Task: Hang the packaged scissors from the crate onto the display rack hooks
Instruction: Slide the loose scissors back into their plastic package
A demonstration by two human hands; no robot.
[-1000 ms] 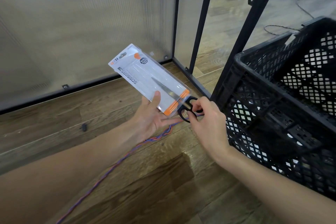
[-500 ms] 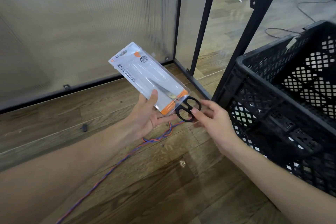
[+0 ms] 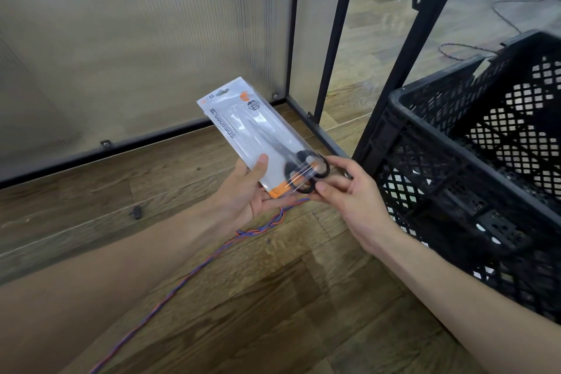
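While the left hand [image 3: 247, 191] cradles a pack [image 3: 243, 130] of scissors from beneath, thumb pressed flat on its clear front, the right hand [image 3: 349, 194] pinches the black handle loops [image 3: 312, 170] at the pack's lower end between thumb and fingers. The pack is held in the air above the wooden floor [image 3: 273, 297], between both hands, tilted so its hanging tab points up and to the left, toward a ribbed translucent panel [image 3: 136, 39]. A black lattice crate [image 3: 455, 176] stands just right of the right hand, beside the black rack legs [image 3: 334, 39]. An orange and blue twisted cord [image 3: 194, 270] trails across the floor below the left forearm.
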